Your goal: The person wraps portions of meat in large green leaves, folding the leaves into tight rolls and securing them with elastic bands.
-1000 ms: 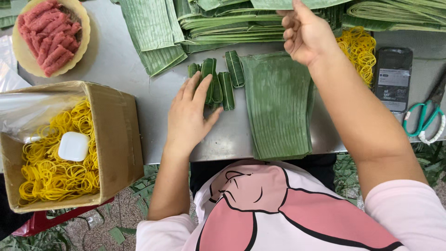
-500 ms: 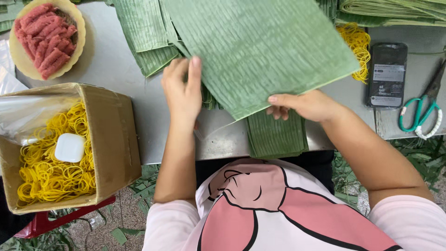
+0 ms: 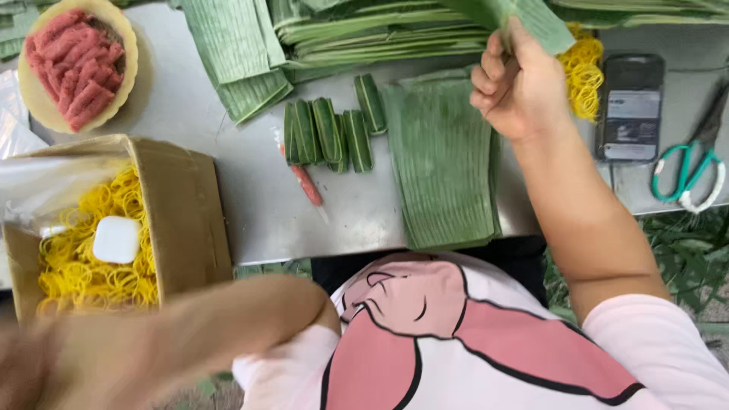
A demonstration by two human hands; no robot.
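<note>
Banana leaf sheet (image 3: 531, 19): a green strip held up at the far edge of the metal table (image 3: 250, 197), above the flat stack of cut leaves (image 3: 444, 163). The right hand (image 3: 520, 87) is closed around its lower end, fingers curled and thumb pressed against the leaf. The left hand (image 3: 23, 372) sits at the near left corner of the view, blurred; whether it is open or closed cannot be told, and nothing is seen in it. The left forearm crosses in front of the cardboard box (image 3: 182, 212).

Just left of the flat stack lie five small leaf-wrapped rolls (image 3: 330, 129), side by side and touching. A thin pink sausage in clear wrap (image 3: 307, 186) lies just in front of them. Behind them, folded leaf bundles (image 3: 364, 34) are piled along the back of the table.

The box, at the table's near left, holds yellow rubber bands (image 3: 83, 266) and a white rounded case (image 3: 116, 239). A shallow bowl of pink meat sticks (image 3: 76, 64) stands at far left. Right of the hand: a second heap of rubber bands (image 3: 585, 68), a dark phone (image 3: 629, 106), teal-handled scissors (image 3: 687, 175).
</note>
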